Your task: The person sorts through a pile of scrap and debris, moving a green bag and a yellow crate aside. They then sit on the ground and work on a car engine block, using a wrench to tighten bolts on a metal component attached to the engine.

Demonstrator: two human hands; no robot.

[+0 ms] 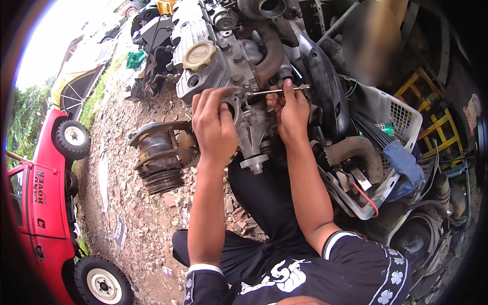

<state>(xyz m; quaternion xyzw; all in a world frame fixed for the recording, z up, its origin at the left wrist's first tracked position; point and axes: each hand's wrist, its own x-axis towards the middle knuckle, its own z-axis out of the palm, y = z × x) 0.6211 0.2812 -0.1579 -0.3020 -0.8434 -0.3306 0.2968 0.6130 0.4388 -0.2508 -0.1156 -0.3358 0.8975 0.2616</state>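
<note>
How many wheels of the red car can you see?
2. One wheel sits at the upper end of the red car, the other wheel at the bottom left edge. Others may be hidden.

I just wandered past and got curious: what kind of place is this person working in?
It looks like an open-air car repair yard or scrapyard. A grey engine sits out on stony ground, a white basket holds belts and hoses, and a red car is parked nearby. The right hand holds a slim metal tool.
</note>
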